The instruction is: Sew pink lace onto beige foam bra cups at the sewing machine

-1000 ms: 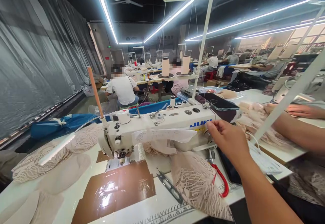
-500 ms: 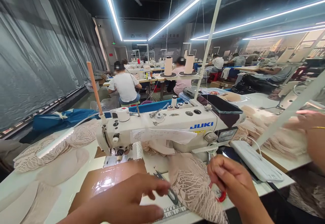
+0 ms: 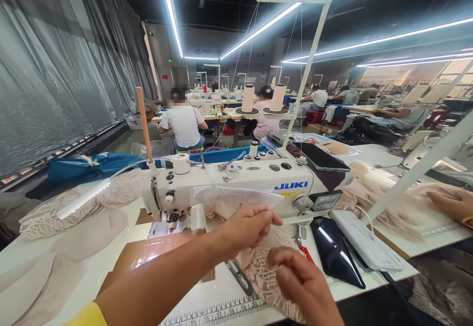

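My left hand (image 3: pixel 249 225) reaches across in front of the sewing machine (image 3: pixel 236 183), its fingers bent and pressed together. Whatever they hold, if anything, is hidden. Lower down, my right hand (image 3: pixel 301 277) is curled over the right edge of a beige lace piece (image 3: pixel 258 272); its grip is hidden too. Red-handled scissors (image 3: pixel 306 254) lie just behind the right hand, apart from it. Dark thread snips (image 3: pixel 240 277) rest at the left edge of the lace, under my left forearm.
A black phone-like slab (image 3: pixel 338 252) and a white power bank (image 3: pixel 365 240) lie at right. Another person's hand (image 3: pixel 449 202) touches beige fabric (image 3: pixel 391 203) on the neighbouring table. Brown card (image 3: pixel 129 262) and lace pieces (image 3: pixel 61 212) lie left. A ruler strip (image 3: pixel 218 313) marks the front edge.
My left hand has moved up and right, and its spread fingers have closed. The right hand has moved left and down, away from the red-handled scissors. The co-worker's hand has lowered onto the fabric.
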The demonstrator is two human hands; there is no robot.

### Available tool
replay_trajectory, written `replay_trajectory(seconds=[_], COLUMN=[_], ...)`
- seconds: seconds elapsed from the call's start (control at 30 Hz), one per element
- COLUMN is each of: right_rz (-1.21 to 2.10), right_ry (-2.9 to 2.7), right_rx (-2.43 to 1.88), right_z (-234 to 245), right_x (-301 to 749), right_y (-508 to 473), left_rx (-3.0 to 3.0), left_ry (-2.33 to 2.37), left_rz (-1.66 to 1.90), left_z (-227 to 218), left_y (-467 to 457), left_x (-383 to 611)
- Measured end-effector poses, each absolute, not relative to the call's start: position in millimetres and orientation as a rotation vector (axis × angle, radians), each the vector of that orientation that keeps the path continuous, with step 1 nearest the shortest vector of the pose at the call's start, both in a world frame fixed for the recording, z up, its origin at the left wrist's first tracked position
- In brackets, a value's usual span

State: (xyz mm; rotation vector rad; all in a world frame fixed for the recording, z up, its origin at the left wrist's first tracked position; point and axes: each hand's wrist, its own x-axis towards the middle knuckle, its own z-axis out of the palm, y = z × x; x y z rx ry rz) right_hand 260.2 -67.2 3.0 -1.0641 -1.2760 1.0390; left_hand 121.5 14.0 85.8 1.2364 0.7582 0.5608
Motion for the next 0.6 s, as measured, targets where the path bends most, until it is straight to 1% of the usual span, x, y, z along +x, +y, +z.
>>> replay_trajectory(seconds=[0.07, 0.13, 0.17, 0.27, 0.4, 0.5, 0.6], right_rz=[1.16, 1.284, 1.296, 1.199, 1.051, 1.033, 0.904], right_ry=[-0.91, -0.763, -0.72, -0.644, -0.652, -0.762, -1.129], right_rx=[-1.011, -0.876, -0.829, -0.77, -0.786, -0.832, -0.908], right_z=[13.7, 26.5, 32.1, 39.5, 25.2, 11.1, 4.5], right_x=[267.4, 267.8, 265.6, 255.5, 240.4, 220.9, 198.1], right_y=[-51.4, -32.5, -23.5, -6.1, -11.1, -26.6, -39.9], left_rx=[1.427, 1.644, 1.757, 2.089, 2.362, 2.288, 1.925], left_ry=[0.803, 0.849, 0.866, 0.903, 0.915, 0.866, 0.856], left_rz=[0.593, 0.565, 0.537, 0.455, 0.444, 0.518, 0.483], left_z=[81.6, 78.5, 78.5, 88.4, 113.4, 118.7, 112.5], left_y=[16.7, 19.2, 19.8, 18.2, 14.6, 19.0, 28.4], left_x=[111.0, 103.4, 100.2, 90.0, 81.5, 91.4, 109.2])
